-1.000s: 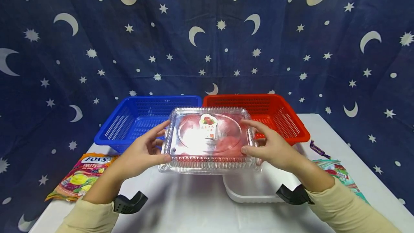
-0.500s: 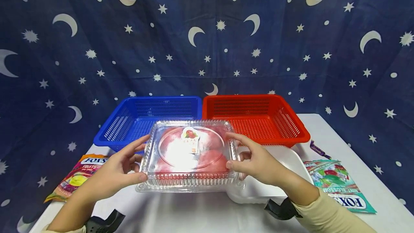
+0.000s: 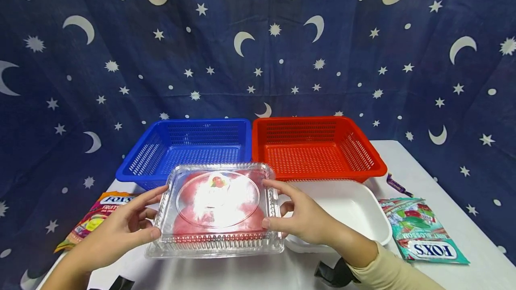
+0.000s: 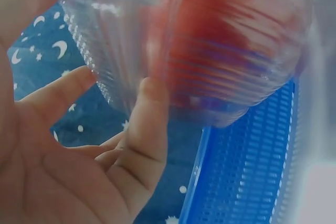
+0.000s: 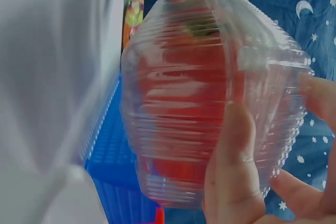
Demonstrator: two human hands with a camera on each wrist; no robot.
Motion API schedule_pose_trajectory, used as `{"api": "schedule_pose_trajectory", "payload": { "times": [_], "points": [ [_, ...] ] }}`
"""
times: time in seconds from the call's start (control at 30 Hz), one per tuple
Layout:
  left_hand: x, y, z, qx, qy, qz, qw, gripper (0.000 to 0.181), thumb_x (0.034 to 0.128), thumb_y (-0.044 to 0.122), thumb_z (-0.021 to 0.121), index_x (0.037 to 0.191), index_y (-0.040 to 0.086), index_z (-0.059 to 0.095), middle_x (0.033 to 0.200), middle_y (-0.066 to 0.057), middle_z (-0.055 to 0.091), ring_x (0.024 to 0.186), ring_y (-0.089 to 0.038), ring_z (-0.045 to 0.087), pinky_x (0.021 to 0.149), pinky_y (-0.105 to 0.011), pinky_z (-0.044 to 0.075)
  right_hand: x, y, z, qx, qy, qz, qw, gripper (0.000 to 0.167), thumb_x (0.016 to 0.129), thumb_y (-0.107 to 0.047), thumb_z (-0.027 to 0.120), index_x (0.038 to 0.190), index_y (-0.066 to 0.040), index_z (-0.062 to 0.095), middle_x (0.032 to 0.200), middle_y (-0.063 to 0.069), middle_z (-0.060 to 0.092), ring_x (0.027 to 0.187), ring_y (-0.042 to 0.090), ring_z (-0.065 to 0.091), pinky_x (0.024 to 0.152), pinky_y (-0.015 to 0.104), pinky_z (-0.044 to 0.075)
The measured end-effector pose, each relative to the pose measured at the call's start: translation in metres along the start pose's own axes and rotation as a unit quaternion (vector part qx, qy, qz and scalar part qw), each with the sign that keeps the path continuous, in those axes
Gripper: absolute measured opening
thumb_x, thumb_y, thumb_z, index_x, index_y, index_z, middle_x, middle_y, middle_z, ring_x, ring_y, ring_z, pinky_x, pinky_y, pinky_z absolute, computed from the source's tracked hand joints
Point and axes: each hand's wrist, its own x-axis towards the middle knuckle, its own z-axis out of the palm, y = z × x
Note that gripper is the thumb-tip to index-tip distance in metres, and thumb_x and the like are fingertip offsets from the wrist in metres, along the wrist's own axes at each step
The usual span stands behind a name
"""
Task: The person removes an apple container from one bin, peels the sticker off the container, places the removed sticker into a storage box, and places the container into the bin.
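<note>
A clear plastic clamshell box (image 3: pixel 219 207) with large round red fruit inside is held up above the white table, tilted so its lid faces me. A small fruit sticker on the lid is partly washed out by glare. My left hand (image 3: pixel 117 232) grips the box's left end, thumb at the front corner and fingers behind. At the opposite end my right hand (image 3: pixel 304 214) pinches the box between thumb and fingers. In the right wrist view, a green patch shows on the red fruit (image 5: pixel 184 82) through the ribbed side.
A blue basket (image 3: pixel 141 147) and a red basket (image 3: pixel 359 155) stand side by side at the back. A white tub (image 3: pixel 354 209) sits right of the box. Candy bags lie at left (image 3: pixel 86 220) and right (image 3: pixel 423 232), near a small purple-wrapped candy (image 3: pixel 398 185).
Both hands have carried the box left and closer to me, away from the front of the baskets. More of the white tub and the right-hand candy bag now shows.
</note>
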Motion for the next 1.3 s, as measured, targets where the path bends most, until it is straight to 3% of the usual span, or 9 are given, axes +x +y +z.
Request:
{"api": "schedule_pose_trajectory", "payload": {
  "times": [0.33, 0.47, 0.67, 0.77, 0.87, 0.97, 1.03, 1.2, 1.3],
  "points": [
    [-0.02, -0.015, -0.008, 0.034, -0.003, -0.011, 0.9994, 0.079, 0.0891, -0.011, 0.066, 0.157, 0.015, 0.033, 0.141, 0.02, 0.046, 0.104, -0.015, 0.062, 0.073, -0.032, 0.058, -0.001, 0.004, 0.024, 0.008, -0.007, 0.021, 0.9997, 0.078, 0.083, -0.02, 0.082, 0.151, -0.011, 0.044, 0.129, 0.022, 0.041, 0.077, 0.023, 0.061, 0.055, 0.034, 0.055],
    [-0.026, -0.024, -0.014, 0.017, -0.02, -0.054, 0.9982, 0.076, 0.0931, -0.003, 0.066, 0.155, 0.028, 0.035, 0.138, 0.021, 0.046, 0.105, -0.016, 0.062, 0.078, -0.031, 0.058, -0.001, 0.008, 0.031, -0.014, -0.01, 0.031, 0.9994, 0.077, 0.083, -0.025, 0.082, 0.15, -0.017, 0.046, 0.128, 0.021, 0.042, 0.076, 0.02, 0.061, 0.055, 0.03, 0.052],
    [-0.031, -0.033, -0.023, -0.01, -0.053, -0.125, 0.9907, 0.071, 0.0988, 0.006, 0.062, 0.147, 0.05, 0.035, 0.145, -0.012, 0.041, 0.109, -0.014, 0.06, 0.084, -0.03, 0.056, 0.0, 0.016, 0.039, -0.03, -0.022, 0.031, 0.9988, 0.077, 0.082, -0.03, 0.083, 0.149, -0.019, 0.047, 0.12, 0.015, 0.048, 0.07, 0.015, 0.062, 0.056, 0.028, 0.05],
    [-0.032, -0.036, -0.024, -0.026, -0.063, -0.134, 0.9887, 0.07, 0.0993, 0.005, 0.061, 0.145, 0.052, 0.037, 0.143, -0.014, 0.042, 0.109, -0.014, 0.059, 0.085, -0.031, 0.056, 0.002, 0.019, 0.042, -0.033, -0.031, 0.03, 0.9986, 0.079, 0.082, -0.03, 0.083, 0.15, -0.017, 0.045, 0.106, 0.01, 0.052, 0.061, 0.01, 0.057, 0.052, 0.025, 0.046],
    [-0.033, -0.039, -0.025, -0.036, -0.074, -0.135, 0.9874, 0.07, 0.0989, 0.003, 0.061, 0.143, 0.053, 0.039, 0.138, -0.007, 0.045, 0.108, -0.016, 0.06, 0.085, -0.031, 0.056, 0.003, 0.021, 0.045, -0.04, -0.04, 0.03, 0.998, 0.081, 0.082, -0.032, 0.083, 0.15, -0.014, 0.044, 0.089, 0.005, 0.056, 0.054, 0.004, 0.051, 0.051, 0.021, 0.043],
    [-0.034, -0.042, -0.025, -0.039, -0.082, -0.136, 0.9865, 0.071, 0.0984, 0.002, 0.061, 0.14, 0.055, 0.041, 0.135, -0.009, 0.048, 0.106, -0.016, 0.061, 0.084, -0.03, 0.056, 0.004, 0.023, 0.047, -0.049, -0.043, 0.035, 0.9972, 0.082, 0.082, -0.033, 0.083, 0.15, -0.012, 0.043, 0.076, 0.001, 0.056, 0.051, 0.003, 0.048, 0.052, 0.021, 0.042],
    [-0.034, -0.044, -0.025, -0.032, -0.083, -0.126, 0.988, 0.071, 0.0976, 0.001, 0.062, 0.142, 0.054, 0.041, 0.133, -0.011, 0.049, 0.105, -0.015, 0.062, 0.083, -0.029, 0.056, 0.004, 0.024, 0.048, -0.06, -0.044, 0.038, 0.9965, 0.082, 0.082, -0.035, 0.083, 0.151, -0.012, 0.043, 0.076, 0.001, 0.056, 0.051, 0.003, 0.049, 0.053, 0.021, 0.043],
    [-0.034, -0.049, -0.024, -0.017, -0.083, -0.094, 0.992, 0.071, 0.0967, -0.001, 0.062, 0.151, 0.039, 0.038, 0.133, -0.005, 0.051, 0.106, -0.013, 0.062, 0.083, -0.028, 0.056, 0.006, 0.025, 0.049, -0.086, -0.039, 0.044, 0.9946, 0.082, 0.082, -0.037, 0.082, 0.15, -0.013, 0.044, 0.093, 0.006, 0.054, 0.054, 0.003, 0.052, 0.056, 0.023, 0.044],
    [-0.032, -0.05, -0.024, -0.024, -0.09, -0.099, 0.9907, 0.069, 0.0975, 0.001, 0.062, 0.152, 0.037, 0.038, 0.134, -0.004, 0.05, 0.106, -0.013, 0.062, 0.083, -0.028, 0.055, 0.007, 0.026, 0.049, -0.096, -0.035, 0.048, 0.9936, 0.082, 0.081, -0.037, 0.082, 0.15, -0.013, 0.044, 0.097, 0.007, 0.051, 0.057, 0.004, 0.054, 0.058, 0.024, 0.045]
  ]
}}
